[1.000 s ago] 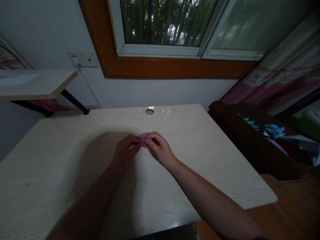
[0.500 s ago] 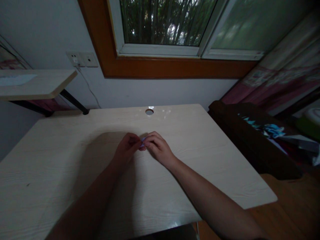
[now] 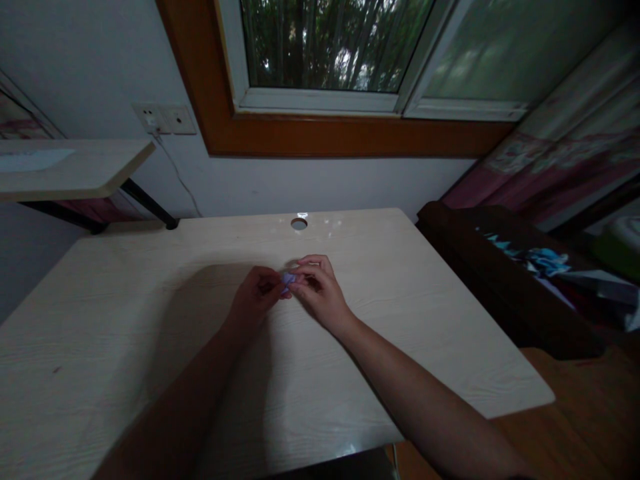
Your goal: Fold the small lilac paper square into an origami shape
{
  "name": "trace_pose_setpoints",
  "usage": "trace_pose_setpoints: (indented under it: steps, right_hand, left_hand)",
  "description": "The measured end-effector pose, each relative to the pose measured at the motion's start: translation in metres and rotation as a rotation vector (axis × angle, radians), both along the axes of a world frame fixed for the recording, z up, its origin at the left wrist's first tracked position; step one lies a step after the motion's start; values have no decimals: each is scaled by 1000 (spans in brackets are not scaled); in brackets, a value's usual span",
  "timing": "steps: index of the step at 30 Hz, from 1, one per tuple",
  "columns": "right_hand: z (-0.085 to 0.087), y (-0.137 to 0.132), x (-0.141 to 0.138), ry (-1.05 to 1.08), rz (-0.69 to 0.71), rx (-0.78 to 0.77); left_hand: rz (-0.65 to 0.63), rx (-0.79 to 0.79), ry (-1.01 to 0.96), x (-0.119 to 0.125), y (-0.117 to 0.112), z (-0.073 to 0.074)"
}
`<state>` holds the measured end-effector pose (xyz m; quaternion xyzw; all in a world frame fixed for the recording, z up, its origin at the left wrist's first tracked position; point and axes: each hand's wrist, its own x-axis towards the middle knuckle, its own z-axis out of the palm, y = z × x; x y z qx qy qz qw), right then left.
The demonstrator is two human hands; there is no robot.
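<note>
Between my two hands, over the middle of the desk (image 3: 400,293), is a small pale-purple folded piece (image 3: 287,281) that looks like paper. My left hand (image 3: 257,291) pinches its left side between thumb and forefinger. From the right, my right hand (image 3: 320,287) grips the other side with thumb and fingertips, its upper fingers lifted a little apart. The fingers cover much of the piece, so its exact shape cannot be made out.
A raised shelf (image 3: 75,170) on black legs stands at the back left. Near the desk's rear edge is a round cable hole (image 3: 299,225). A dark wooden piece of furniture (image 3: 505,287) with cluttered items stands at the right. A window (image 3: 330,47) is ahead.
My right hand's upper fingers have lifted and spread slightly, showing more of the purple piece. My left hand has stayed nearly in place.
</note>
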<state>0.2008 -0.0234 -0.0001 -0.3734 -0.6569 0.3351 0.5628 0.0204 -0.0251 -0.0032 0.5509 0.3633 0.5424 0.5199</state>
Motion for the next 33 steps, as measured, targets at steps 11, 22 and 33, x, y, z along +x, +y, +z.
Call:
trace_pose_setpoints:
  steps: [11, 22, 33]
  right_hand:
    - [7, -1, 5, -129, 71, 59]
    - [8, 1, 7, -137, 127, 23]
    - [-2, 4, 2, -33, 146, -37]
  left_hand:
    - [38, 11, 18, 1, -1, -1]
    - [-70, 16, -19, -1, 1, -5]
    - [-51, -9, -23, 2, -1, 1]
